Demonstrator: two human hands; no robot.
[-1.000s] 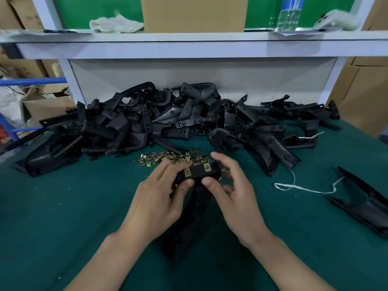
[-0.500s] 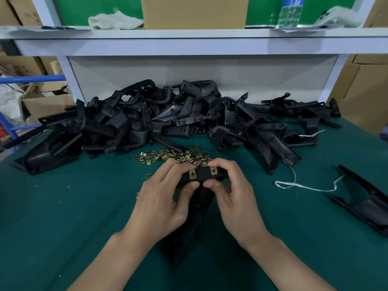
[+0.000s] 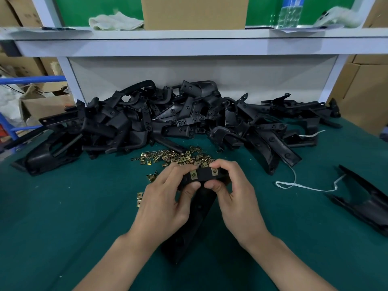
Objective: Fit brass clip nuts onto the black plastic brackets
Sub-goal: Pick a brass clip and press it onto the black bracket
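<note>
I hold a long black plastic bracket (image 3: 201,208) upright-tilted over the green table, its top end between both hands. Two brass clip nuts (image 3: 193,175) sit on that top end, side by side. My left hand (image 3: 165,198) grips the top end from the left, thumb on its near face. My right hand (image 3: 235,192) grips it from the right, fingers curled over the top edge and thumb beneath. A scatter of loose brass clip nuts (image 3: 172,157) lies just beyond my hands. A big heap of black brackets (image 3: 168,120) fills the back of the table.
Another black bracket (image 3: 365,198) lies at the right edge, with a white string (image 3: 304,185) beside it. A few stray clip nuts (image 3: 139,199) lie left of my left hand. A white shelf (image 3: 189,44) with a cardboard box overhangs the heap. Green table (image 3: 63,217).
My right hand has closed in on the bracket's top end, fingers curling over its edge. The bracket's top end has shifted slightly. The left hand keeps its grip.
</note>
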